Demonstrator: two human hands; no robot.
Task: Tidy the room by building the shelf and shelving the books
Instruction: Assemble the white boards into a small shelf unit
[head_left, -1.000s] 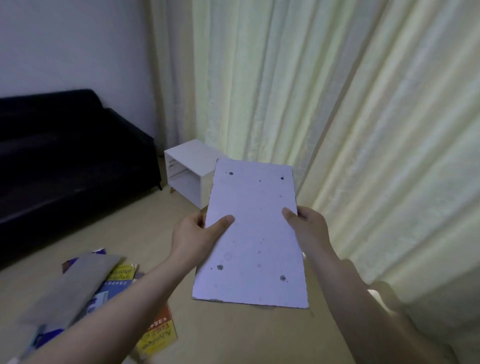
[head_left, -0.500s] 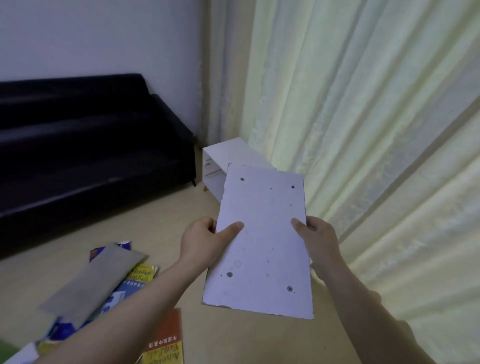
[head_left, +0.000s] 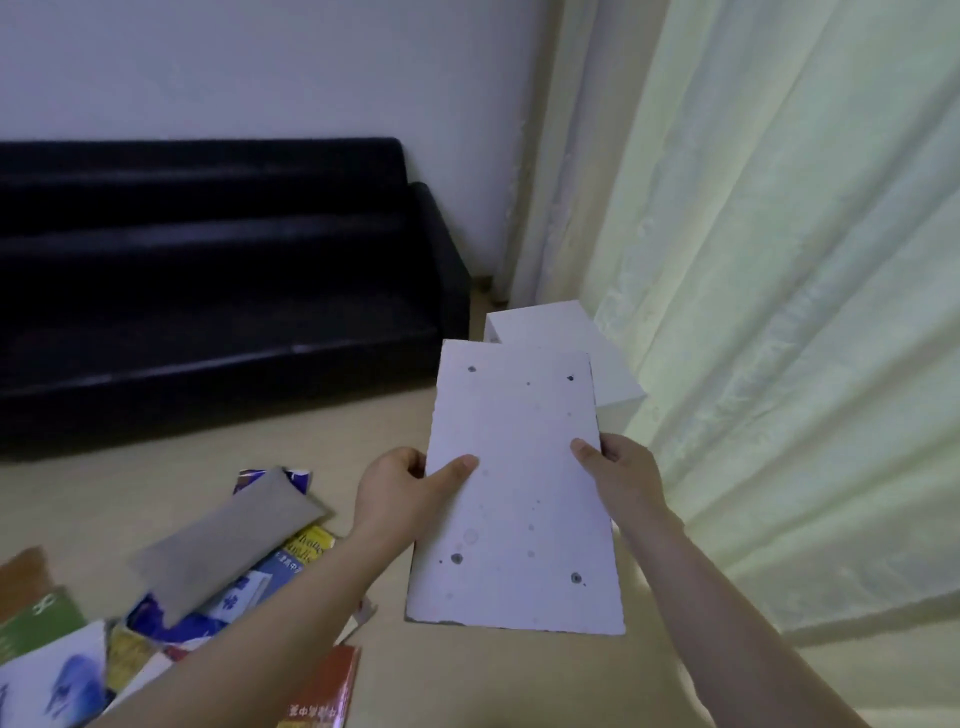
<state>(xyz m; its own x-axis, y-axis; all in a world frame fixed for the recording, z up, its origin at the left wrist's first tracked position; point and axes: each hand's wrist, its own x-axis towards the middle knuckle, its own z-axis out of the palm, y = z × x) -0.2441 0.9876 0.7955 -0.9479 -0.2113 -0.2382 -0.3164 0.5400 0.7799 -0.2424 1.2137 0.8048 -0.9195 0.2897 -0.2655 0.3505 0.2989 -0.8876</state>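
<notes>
Assembly incomplete: both hands, left hand (head_left: 400, 493) and right hand (head_left: 626, 475), clamp the white panel (head_left: 514, 493) by its side edges, white shelf unit (head_left: 561, 338) beyond the fingertips, books (head_left: 260, 582) unshelved left of them.

Two bare forearms, no sleeves, hands (head_left: 400, 493) ungloved

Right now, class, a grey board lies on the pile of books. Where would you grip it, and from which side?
Grip the grey board by its two long edges near the middle, reaching down from above. It lies flat and slanted on the books, long and thin, so both edges sit raised and free.
</notes>
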